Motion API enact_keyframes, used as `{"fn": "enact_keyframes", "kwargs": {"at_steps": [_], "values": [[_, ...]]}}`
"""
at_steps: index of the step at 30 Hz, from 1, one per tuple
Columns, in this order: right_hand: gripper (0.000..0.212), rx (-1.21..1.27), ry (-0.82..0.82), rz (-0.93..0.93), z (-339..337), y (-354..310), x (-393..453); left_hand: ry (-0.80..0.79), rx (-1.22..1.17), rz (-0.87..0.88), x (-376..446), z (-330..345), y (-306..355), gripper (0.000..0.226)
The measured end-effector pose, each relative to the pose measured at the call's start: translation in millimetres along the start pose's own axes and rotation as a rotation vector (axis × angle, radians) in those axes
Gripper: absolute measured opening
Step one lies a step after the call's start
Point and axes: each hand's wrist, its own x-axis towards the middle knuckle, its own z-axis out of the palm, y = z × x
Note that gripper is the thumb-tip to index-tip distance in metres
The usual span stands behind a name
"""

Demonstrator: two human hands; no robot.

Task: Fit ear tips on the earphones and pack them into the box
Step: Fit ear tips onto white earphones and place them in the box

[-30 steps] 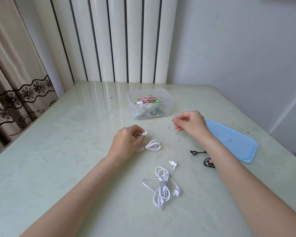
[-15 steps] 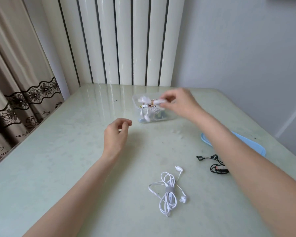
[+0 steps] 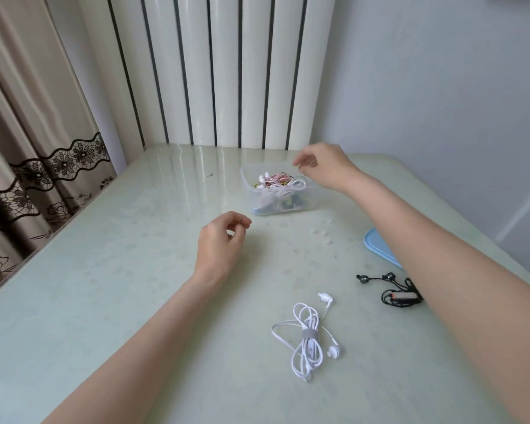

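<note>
A clear plastic box (image 3: pixel 248 191) stands at the table's far middle, holding several coiled earphones, with a white set (image 3: pixel 283 191) lying on top. My right hand (image 3: pixel 325 166) hovers just above the box's right rim, fingers loosely curled and apart, holding nothing. My left hand (image 3: pixel 221 243) hangs over the table in front of the box, fingers curled, nothing in it. A bundled white earphone set (image 3: pixel 308 338) lies near me. Black earphones (image 3: pixel 395 290) lie to its right, partly under my right forearm. Small clear ear tips (image 3: pixel 320 234) lie on the table right of my left hand.
A blue lid (image 3: pixel 380 247) rests at the right, mostly hidden by my right arm. The pale green table (image 3: pixel 104 270) meets a white radiator at the back. Curtains hang along the left edge.
My left hand let go of the small white earphone set, my right hand carried it to the box and released it on top. The view shifted up.
</note>
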Motion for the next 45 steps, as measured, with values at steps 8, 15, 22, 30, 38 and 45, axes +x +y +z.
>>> {"fn": "enact_keyframes", "kwargs": {"at_steps": [8,15,22,30,38,45], "values": [[0.018,0.0,-0.435,0.087,-11.8,22.5,-82.2,-0.798,0.325,0.109,-49.4,27.1,62.2,0.028],[0.025,0.012,-0.239,0.254,-23.8,48.6,-104.1,-0.698,0.412,0.258,-61.5,40.2,68.5,0.02],[0.004,0.016,-0.249,0.256,6.3,49.6,-102.9,-0.372,-0.066,-0.035,-18.0,31.8,47.8,0.016],[0.003,0.052,-0.168,0.262,24.9,43.5,-92.4,-0.341,-0.481,-0.248,-12.3,39.5,32.7,0.02],[0.014,1.1,-0.05,0.338,47.4,14.8,-104.2,-0.423,-0.585,-0.3,-6.1,46.4,27.5,0.026],[0.011,1.265,0.015,0.373,62.6,20.8,-105.0,-0.417,-0.604,-0.253,0.2,38.4,17.0,0.016]]}}
